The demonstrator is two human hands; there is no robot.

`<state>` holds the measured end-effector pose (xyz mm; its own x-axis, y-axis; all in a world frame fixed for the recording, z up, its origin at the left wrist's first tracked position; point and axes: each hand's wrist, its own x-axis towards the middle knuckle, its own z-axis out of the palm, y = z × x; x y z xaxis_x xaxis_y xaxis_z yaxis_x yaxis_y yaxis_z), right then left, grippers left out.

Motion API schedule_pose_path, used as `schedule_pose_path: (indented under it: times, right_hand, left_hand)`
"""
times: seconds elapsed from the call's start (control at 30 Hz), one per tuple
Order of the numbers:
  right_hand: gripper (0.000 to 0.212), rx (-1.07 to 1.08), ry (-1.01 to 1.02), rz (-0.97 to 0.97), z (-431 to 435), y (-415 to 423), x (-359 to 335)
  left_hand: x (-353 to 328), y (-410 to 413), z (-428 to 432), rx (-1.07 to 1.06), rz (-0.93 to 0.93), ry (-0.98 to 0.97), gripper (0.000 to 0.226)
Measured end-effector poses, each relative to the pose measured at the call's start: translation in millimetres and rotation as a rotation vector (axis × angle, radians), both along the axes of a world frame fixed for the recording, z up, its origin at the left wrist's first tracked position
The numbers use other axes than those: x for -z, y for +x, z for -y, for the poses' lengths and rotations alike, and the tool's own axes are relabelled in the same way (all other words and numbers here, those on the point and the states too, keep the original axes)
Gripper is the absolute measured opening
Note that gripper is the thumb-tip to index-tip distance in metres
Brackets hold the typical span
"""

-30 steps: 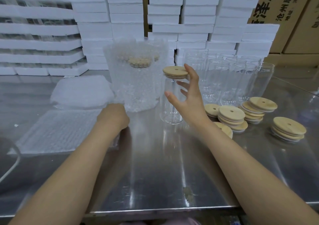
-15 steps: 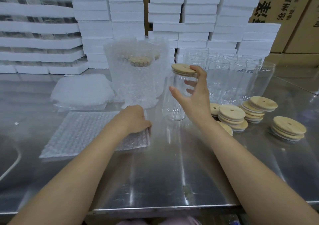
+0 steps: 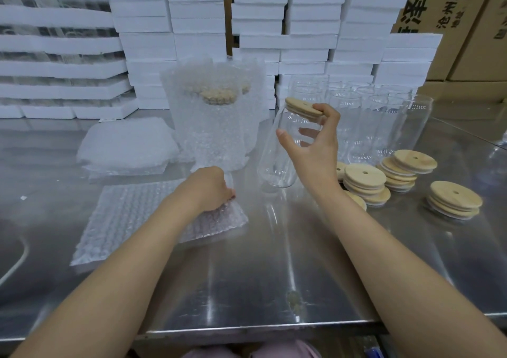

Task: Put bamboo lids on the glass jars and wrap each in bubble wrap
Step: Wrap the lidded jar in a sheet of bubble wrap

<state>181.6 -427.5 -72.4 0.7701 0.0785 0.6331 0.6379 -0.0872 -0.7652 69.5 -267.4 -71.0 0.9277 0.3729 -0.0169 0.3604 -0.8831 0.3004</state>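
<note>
The right hand (image 3: 315, 149) grips a clear glass jar (image 3: 277, 165), thumb on the near side and fingers curled over the edge of the round bamboo lid (image 3: 303, 107) that caps it. The jar leans, lid end up and to the right, its base low over the shiny steel counter (image 3: 274, 275); whether it touches I cannot tell. Left of the jar, the left hand (image 3: 208, 190) pinches the corner of a flat sheet of bubble wrap (image 3: 131, 220) lying on the counter. Behind and left of the jar stand bubble-wrapped lidded jars (image 3: 211, 127). To the jar's right lie stacks of bamboo lids (image 3: 365, 184), with empty open glass jars (image 3: 384, 121) behind them. White foam blocks (image 3: 197, 28) are piled far behind the jar.
</note>
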Motion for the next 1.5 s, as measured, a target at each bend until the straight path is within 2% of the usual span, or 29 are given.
schedule_pose_path:
  times: [0.1,0.2,0.3,0.43,0.6,0.7,0.9,1.07,1.13,1.2,1.23,1.3,1.33,1.4,1.5]
  right_hand:
    - [0.070,0.019,0.008,-0.002,-0.7,-0.4,0.4]
    - [0.068,0.031,0.045,0.008,-0.3,-0.8,-0.2]
    - [0.066,0.063,0.141,0.008,1.8,-1.7,-3.1]
    - [0.061,0.097,0.302,-0.017,4.9,-1.9,-9.9]
    - [0.059,0.031,0.444,-0.103,5.1,-4.3,-16.0]
    - [0.059,-0.049,0.500,-0.170,1.2,-7.7,-16.1]
    - [0.062,-0.101,0.418,-0.039,-5.0,-21.2,-17.9]
    - [0.060,-0.132,0.409,-0.023,-2.5,-22.7,-19.3]
    - [0.061,-0.113,0.406,-0.033,-2.1,-23.3,-19.8]
    - [0.062,-0.074,0.408,-0.050,-1.1,-22.2,-20.5]
    - [0.063,-0.062,0.419,-0.071,-0.6,-20.4,-20.3]
    - [0.060,-0.069,0.454,-0.144,-0.9,-17.4,-19.2]
    - [0.057,-0.085,0.464,-0.182,-2.3,-16.7,-17.7]
    - [0.054,-0.119,0.435,-0.240,-7.7,-18.8,-13.6]
    - [0.060,-0.189,0.400,-0.336,-17.2,-23.9,-5.6]
  left_hand:
    - [-1.4,0.7,-0.2,0.077,0.052,-0.153,0.042]
    - [1.0,4.2,5.1,0.086,0.190,-0.420,0.044]
    - [3.0,7.4,9.2,0.061,0.303,-0.642,0.033]
    - [7.5,8.1,8.2,0.018,0.265,-0.691,0.008]
    - [7.8,14.1,12.9,-0.129,0.388,-0.821,0.017]
    - [5.6,16.1,17.5,-0.119,0.533,-0.905,0.020]
    - [7.7,14.2,19.9,-0.060,0.827,-0.679,0.023]
    - [-0.5,11.7,20.4,0.008,1.125,-0.657,0.014]
    - [-1.2,10.0,23.3,0.110,1.127,-0.633,0.012]
    - [-0.1,6.5,27.6,0.250,1.029,-0.630,0.024]
    - [1.6,5.1,29.0,0.317,0.972,-0.539,0.040]
    - [7.0,7.2,29.4,0.421,0.894,-0.177,0.073]
    - [9.2,9.4,29.3,0.440,0.880,-0.002,0.081]
    - [9.2,11.3,29.4,0.410,0.903,0.180,0.086]
    - [7.3,10.7,23.0,0.381,0.946,0.322,0.087]
